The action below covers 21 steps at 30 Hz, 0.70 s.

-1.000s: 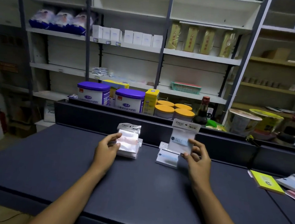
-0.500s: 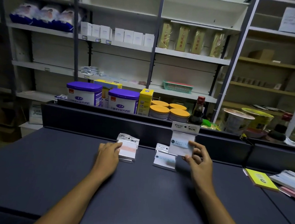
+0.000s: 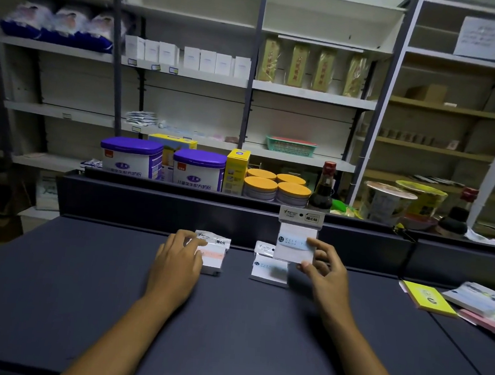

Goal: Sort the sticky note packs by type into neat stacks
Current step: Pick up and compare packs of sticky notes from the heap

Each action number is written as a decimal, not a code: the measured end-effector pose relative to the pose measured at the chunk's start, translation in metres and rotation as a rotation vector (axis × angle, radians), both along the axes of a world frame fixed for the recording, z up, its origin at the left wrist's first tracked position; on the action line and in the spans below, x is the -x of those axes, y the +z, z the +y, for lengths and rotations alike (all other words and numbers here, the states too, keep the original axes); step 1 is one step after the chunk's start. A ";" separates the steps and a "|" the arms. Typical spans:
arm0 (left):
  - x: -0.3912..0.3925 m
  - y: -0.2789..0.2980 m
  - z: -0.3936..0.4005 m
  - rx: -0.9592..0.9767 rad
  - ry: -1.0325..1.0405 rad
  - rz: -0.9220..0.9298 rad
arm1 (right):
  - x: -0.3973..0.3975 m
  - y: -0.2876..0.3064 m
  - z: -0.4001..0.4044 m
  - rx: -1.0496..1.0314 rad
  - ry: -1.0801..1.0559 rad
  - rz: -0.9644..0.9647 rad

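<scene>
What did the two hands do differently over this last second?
The left hand brought its pink-striped pack down flat onto the stack by the counter's back wall and now rests on it. The right hand kept the white pack upright in its fingers above the white stack, hardly moving. Both stacks and the yellow pad at the right stayed put.

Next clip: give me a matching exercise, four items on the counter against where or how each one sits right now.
Items:
1. pink-banded pack
2. blue-labelled pack
3. white stack
4. yellow pad

States:
A. lying alone, far right of the counter
B. held upright in the right hand
C. flat on the counter under the left hand
D. lying flat just below the raised pack

Pairs: 1-C, 2-B, 3-D, 4-A
</scene>
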State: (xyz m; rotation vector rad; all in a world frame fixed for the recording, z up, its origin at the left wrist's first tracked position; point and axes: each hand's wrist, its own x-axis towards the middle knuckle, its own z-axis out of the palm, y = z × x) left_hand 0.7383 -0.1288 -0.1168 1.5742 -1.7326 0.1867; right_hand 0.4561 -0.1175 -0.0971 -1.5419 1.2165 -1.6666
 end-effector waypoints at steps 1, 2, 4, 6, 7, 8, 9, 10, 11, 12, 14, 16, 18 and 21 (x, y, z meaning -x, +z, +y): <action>0.002 0.003 0.003 0.038 0.001 -0.034 | -0.001 0.000 -0.001 -0.006 0.007 0.007; 0.005 0.005 0.005 0.062 0.001 -0.061 | -0.001 0.000 -0.001 -0.014 0.007 0.019; 0.008 0.007 0.009 0.074 -0.005 -0.100 | -0.003 -0.001 -0.002 -0.040 0.013 0.040; 0.010 0.006 0.009 0.062 -0.011 -0.112 | -0.005 -0.003 -0.003 -0.067 0.036 0.049; 0.011 0.006 0.009 0.055 -0.011 -0.109 | -0.006 -0.004 -0.003 -0.079 0.044 0.058; 0.010 0.005 0.010 0.046 -0.010 -0.102 | -0.006 -0.005 -0.003 -0.092 0.051 0.070; 0.010 0.005 0.010 0.036 -0.010 -0.093 | -0.006 -0.006 -0.003 -0.103 0.055 0.090; 0.010 0.005 0.009 0.030 -0.009 -0.085 | -0.007 -0.007 -0.003 -0.115 0.058 0.117; 0.010 0.005 0.009 0.027 -0.009 -0.081 | -0.007 -0.008 -0.003 -0.125 0.060 0.152; 0.009 0.005 0.009 0.024 -0.010 -0.080 | -0.008 -0.008 -0.003 -0.133 0.059 0.193; 0.009 0.004 0.008 0.015 -0.013 -0.073 | -0.009 -0.011 -0.002 -0.127 0.046 0.289; 0.009 0.004 0.008 0.006 -0.015 -0.063 | -0.009 -0.013 0.000 -0.106 0.023 0.382; 0.008 0.003 0.008 0.002 -0.013 -0.051 | -0.010 -0.014 0.001 -0.103 -0.005 0.444; 0.008 0.003 0.009 -0.007 -0.016 -0.040 | -0.011 -0.016 -0.001 -0.106 -0.045 0.541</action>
